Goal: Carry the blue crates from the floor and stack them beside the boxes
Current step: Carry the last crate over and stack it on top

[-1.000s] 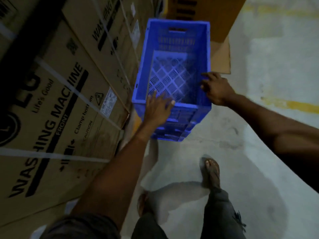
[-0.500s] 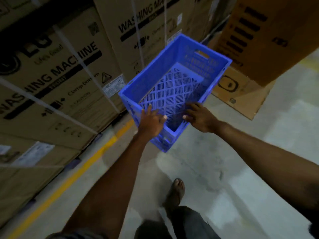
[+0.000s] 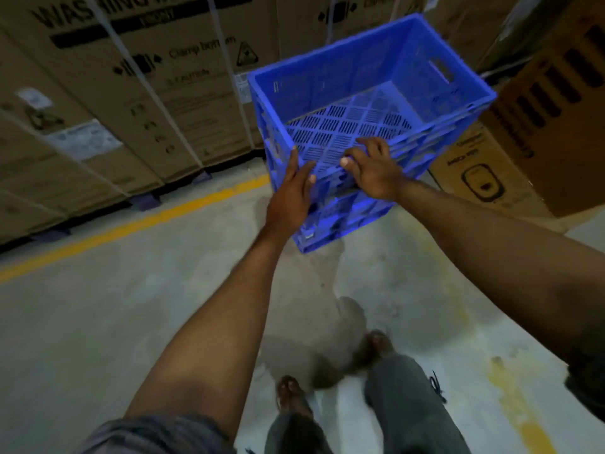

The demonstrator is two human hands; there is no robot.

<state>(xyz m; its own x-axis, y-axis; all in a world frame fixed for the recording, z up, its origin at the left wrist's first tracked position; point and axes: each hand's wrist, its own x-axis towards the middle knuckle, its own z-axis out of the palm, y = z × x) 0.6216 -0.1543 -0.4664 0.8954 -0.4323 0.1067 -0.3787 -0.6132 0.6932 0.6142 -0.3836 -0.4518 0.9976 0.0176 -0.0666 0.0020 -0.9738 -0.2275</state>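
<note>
An empty blue crate [image 3: 376, 77] with a slatted bottom sits on top of another blue crate [image 3: 340, 221] on the concrete floor, close to the cardboard boxes. My left hand [image 3: 291, 194] lies flat against the near corner of the top crate, its fingers straight. My right hand [image 3: 373, 168] rests on the near rim with its fingers curled over the edge. Both arms reach forward from the bottom of the view.
Tall washing-machine boxes [image 3: 147, 77] line the left and back, on pallets behind a yellow floor line [image 3: 131, 227]. Brown cartons [image 3: 540, 109] stand right of the crates. My feet [image 3: 289, 394] are on the grey floor below.
The view has swung round, so the crates now sit further right and further away. My hands have drawn close together at the near corner; the right slid along the rim toward the left.
</note>
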